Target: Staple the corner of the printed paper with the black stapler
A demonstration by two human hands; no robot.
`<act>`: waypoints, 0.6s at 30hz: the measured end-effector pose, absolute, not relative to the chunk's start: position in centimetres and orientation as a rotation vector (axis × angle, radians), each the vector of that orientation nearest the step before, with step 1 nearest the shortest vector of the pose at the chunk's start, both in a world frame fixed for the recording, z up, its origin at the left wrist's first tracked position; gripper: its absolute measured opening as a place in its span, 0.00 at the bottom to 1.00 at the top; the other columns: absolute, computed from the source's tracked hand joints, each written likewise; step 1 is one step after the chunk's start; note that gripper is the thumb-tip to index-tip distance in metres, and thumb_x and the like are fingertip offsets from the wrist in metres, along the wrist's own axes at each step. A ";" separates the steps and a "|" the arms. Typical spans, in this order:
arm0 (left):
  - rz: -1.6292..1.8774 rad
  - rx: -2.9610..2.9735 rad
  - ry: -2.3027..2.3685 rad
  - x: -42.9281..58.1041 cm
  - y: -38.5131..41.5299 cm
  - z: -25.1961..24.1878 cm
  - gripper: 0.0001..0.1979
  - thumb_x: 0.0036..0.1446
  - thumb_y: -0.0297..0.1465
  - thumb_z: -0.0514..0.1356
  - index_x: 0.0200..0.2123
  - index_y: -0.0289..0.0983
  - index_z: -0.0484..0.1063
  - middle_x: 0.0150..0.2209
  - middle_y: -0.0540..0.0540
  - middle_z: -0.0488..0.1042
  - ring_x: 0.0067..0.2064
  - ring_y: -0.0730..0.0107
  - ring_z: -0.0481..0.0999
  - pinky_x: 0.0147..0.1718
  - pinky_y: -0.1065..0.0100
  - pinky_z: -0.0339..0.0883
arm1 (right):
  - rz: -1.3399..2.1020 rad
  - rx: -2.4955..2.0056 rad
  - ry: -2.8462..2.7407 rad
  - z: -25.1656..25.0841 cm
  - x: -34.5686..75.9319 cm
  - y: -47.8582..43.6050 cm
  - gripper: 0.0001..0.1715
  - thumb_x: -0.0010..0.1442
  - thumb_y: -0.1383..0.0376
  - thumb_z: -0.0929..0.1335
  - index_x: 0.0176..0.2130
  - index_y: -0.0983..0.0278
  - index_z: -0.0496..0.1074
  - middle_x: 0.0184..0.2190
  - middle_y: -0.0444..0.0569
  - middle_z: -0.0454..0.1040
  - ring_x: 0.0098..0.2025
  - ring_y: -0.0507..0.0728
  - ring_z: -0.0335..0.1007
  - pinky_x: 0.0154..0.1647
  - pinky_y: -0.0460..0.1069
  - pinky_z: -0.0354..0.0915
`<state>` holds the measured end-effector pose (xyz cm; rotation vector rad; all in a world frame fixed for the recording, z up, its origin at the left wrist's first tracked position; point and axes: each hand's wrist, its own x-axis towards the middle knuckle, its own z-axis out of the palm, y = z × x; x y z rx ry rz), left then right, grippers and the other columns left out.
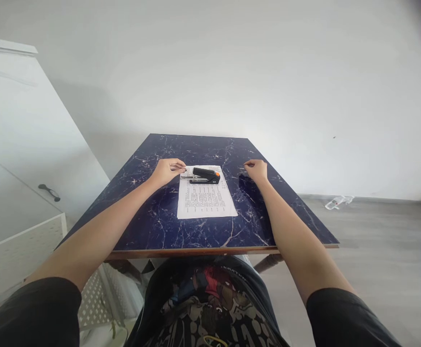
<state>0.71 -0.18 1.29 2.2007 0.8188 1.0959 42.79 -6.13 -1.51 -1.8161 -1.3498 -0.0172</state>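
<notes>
A black stapler with an orange tip at its right end lies on printed paper. Its top arm is raised from the metal base, which points left. At the paper's upper left corner is my left hand, closed in a pinch close to the stapler's metal end. Whatever those fingertips hold is too small to make out. My right hand hovers right of the paper, apart from it, with thumb and fingers pressed together. Anything in that pinch is hidden or too small to name.
The dark blue marbled table stands against a white wall. A white cabinet with a dark handle is on the left. Clear plastic packaging lies on the grey floor to the right.
</notes>
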 end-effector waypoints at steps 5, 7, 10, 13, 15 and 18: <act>1.010 2.310 0.776 0.7 -0.3 1.3 0.08 0.56 0.36 0.71 0.39 0.39 0.84 0.40 0.43 0.85 0.43 0.59 0.85 0.52 0.56 0.78 | -0.016 -1.800 -1.351 -1.6 42.9 -6.1 0.15 0.51 0.67 0.68 0.35 0.64 0.85 0.32 0.51 0.84 0.38 0.62 0.80 0.49 0.53 0.71; 0.966 2.344 0.764 0.8 -0.5 1.3 0.07 0.55 0.34 0.71 0.38 0.40 0.84 0.40 0.44 0.85 0.43 0.60 0.84 0.52 0.57 0.77 | -0.017 -1.798 -1.352 -1.5 42.9 -6.1 0.15 0.51 0.67 0.68 0.35 0.64 0.85 0.32 0.51 0.84 0.37 0.62 0.80 0.49 0.53 0.71; 0.907 2.385 0.765 0.9 -0.6 1.2 0.06 0.56 0.33 0.71 0.37 0.41 0.85 0.40 0.44 0.85 0.42 0.60 0.84 0.50 0.58 0.77 | -0.010 -1.802 -1.343 -1.5 42.8 -6.1 0.15 0.50 0.67 0.68 0.35 0.64 0.85 0.31 0.51 0.83 0.37 0.62 0.80 0.48 0.54 0.72; 0.897 2.412 0.750 1.0 -0.6 1.1 0.04 0.57 0.34 0.70 0.35 0.42 0.85 0.40 0.44 0.85 0.43 0.60 0.84 0.50 0.58 0.76 | 0.001 -1.803 -1.338 -1.5 42.8 -6.1 0.15 0.50 0.66 0.68 0.35 0.64 0.85 0.31 0.51 0.83 0.37 0.62 0.80 0.49 0.54 0.72; 0.897 2.423 0.732 1.0 -0.7 1.2 0.04 0.57 0.35 0.70 0.35 0.42 0.85 0.40 0.45 0.85 0.43 0.60 0.84 0.50 0.58 0.76 | -0.002 -1.798 -1.340 -1.5 42.8 -6.1 0.15 0.50 0.66 0.68 0.34 0.64 0.85 0.31 0.51 0.83 0.37 0.62 0.80 0.49 0.54 0.72; 0.885 2.425 0.727 1.0 -0.9 1.4 0.05 0.57 0.35 0.70 0.34 0.42 0.86 0.40 0.44 0.85 0.43 0.60 0.84 0.50 0.58 0.76 | -0.010 -1.787 -1.349 -1.6 42.9 -6.0 0.15 0.50 0.66 0.68 0.33 0.64 0.85 0.31 0.52 0.83 0.38 0.62 0.80 0.50 0.54 0.72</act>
